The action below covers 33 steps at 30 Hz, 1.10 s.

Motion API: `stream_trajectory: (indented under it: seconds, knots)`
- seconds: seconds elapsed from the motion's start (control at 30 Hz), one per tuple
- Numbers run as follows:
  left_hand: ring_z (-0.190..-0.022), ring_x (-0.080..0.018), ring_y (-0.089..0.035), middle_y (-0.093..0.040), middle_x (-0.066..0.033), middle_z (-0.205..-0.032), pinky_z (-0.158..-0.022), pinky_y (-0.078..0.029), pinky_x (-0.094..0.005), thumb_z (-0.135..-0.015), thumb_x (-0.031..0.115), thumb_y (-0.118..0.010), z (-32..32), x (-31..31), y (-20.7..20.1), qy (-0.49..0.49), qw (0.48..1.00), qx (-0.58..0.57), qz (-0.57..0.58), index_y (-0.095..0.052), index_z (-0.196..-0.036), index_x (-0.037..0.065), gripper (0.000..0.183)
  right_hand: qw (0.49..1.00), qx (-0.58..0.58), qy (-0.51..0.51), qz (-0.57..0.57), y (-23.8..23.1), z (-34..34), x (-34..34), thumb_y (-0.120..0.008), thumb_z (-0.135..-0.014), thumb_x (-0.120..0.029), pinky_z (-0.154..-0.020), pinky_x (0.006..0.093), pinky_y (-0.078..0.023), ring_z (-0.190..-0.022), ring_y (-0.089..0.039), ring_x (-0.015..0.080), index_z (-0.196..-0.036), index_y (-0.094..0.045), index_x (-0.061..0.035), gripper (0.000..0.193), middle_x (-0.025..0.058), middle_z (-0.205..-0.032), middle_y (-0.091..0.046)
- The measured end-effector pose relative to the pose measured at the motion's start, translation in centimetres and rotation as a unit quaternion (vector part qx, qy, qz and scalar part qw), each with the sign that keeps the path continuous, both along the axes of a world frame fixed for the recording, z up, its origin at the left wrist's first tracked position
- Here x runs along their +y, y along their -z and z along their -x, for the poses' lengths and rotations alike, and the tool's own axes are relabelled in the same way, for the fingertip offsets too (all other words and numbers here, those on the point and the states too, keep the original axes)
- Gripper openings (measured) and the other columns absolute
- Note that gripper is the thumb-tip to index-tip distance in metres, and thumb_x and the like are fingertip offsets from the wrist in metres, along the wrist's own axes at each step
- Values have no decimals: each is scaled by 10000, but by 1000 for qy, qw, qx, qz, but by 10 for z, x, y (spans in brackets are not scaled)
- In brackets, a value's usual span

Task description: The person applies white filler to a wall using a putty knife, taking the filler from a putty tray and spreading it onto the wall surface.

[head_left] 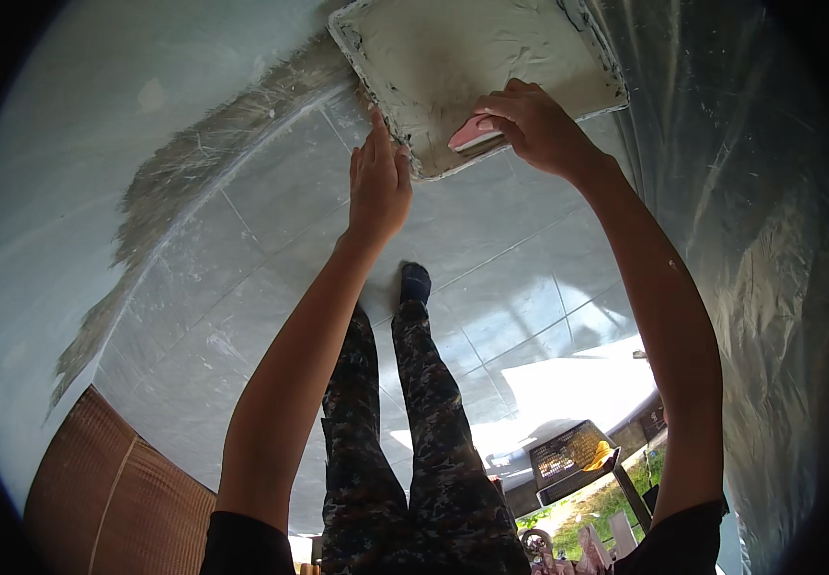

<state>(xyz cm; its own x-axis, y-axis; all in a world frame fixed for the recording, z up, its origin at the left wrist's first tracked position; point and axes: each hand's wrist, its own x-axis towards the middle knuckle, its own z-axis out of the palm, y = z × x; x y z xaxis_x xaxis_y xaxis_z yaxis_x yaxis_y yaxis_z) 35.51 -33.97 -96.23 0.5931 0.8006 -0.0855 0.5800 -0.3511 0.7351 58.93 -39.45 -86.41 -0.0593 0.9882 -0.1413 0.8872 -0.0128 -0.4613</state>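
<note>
The right hand (536, 129) grasps a pink tool (472, 131) with a pale lower edge, its fingers folded over the top, probably because this grip keeps it firm against the grey-white panel (433, 72), just inside the near rim. The left hand (379, 187) is released, its fingers extended along the panel's left side, perhaps for steadying it, though I cannot tell whether they touch. The pink tool's long axis lies slanting, and its free end points leftward and slightly back toward the person.

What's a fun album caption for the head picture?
Right hand holds a pink tool at a smeared board, left hand at its edge.
</note>
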Motion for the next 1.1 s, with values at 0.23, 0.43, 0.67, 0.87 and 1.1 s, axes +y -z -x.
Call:
stream_trajectory:
  seconds: [0.23,0.43,0.67,0.87,1.1]
  knots:
    - [-1375,-366,-467,-459,-220,-1487,-1185,-256,-575,-1061,185,-426,0,-3,3,-3,1000,2,8,-101,-1600,-6,658,997,8,-4,77,-7,-4,10,-631,-968,-136,-893,437,-506,-1001,-622,296,-1197,-700,-147,239,117,-948,-652]
    - [-1393,-366,-450,-451,-223,-1497,-1189,-246,-574,-1063,190,-421,-2,-4,3,-5,1000,-2,10,-99,-1600,-9,657,993,-12,-58,98,-11,-8,23,-634,-974,-156,-854,450,-516,-948,-645,315,-1218,-688,-160,251,118,-929,-641]
    - [-1399,-369,-444,-445,-231,-1502,-1188,-244,-574,-1064,192,-413,-1,-3,1,-6,1000,0,13,-96,-1599,-13,655,976,3,-49,211,-29,-2,49,-618,-990,-134,-885,445,-501,-1027,-625,305,-1229,-668,-104,246,140,-1003,-628]
    - [-1398,-367,-441,-444,-225,-1497,-1190,-239,-574,-1060,187,-417,-3,-5,0,-3,999,-4,32,-93,-1600,-13,660,966,22,-78,245,-22,-16,63,-608,-1000,-139,-873,436,-520,-1028,-665,328,-1286,-646,-63,299,179,-1130,-684]
    - [-1425,-357,-409,-436,-217,-1503,-1204,-219,-566,-1057,188,-441,5,-3,-11,-19,998,4,52,-87,-1603,-4,678,952,7,26,304,-42,-28,63,-619,-997,-149,-796,379,-546,-890,-699,257,-1267,-635,-5,307,175,-1070,-707]
